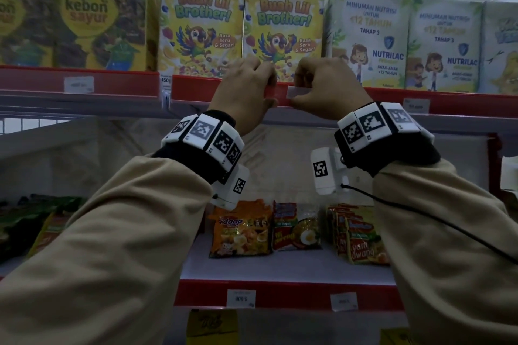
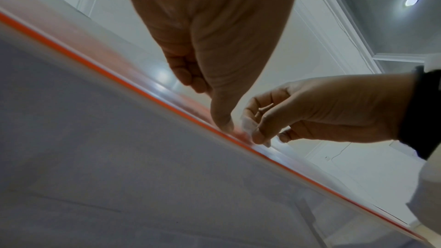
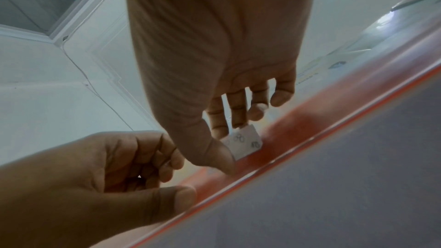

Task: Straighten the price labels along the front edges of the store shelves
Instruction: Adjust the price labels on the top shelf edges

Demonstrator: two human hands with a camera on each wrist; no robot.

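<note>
A small white price label [image 1: 304, 91] sits at the red front strip [image 1: 196, 87] of the upper shelf. My right hand [image 1: 294, 84] pinches it between thumb and fingers. In the right wrist view the label [image 3: 248, 143] is tilted against the strip [image 3: 310, 120], held by the right hand [image 3: 224, 144]. My left hand [image 1: 270, 89] is just left of it, fingers curled over the strip's top edge, thumb on its front. The left wrist view shows the left hand [image 2: 214, 105] with its thumb on the strip [image 2: 95, 67], beside the right hand [image 2: 257, 131] and label [image 2: 248, 124].
Cereal boxes [image 1: 283, 31] and milk boxes [image 1: 367, 36] stand right behind the strip. Other labels [image 1: 79, 84] [image 1: 416, 106] sit along the same edge. The lower shelf holds noodle packs [image 1: 241, 230] and two labels [image 1: 241, 298] [image 1: 344, 301], the right one tilted.
</note>
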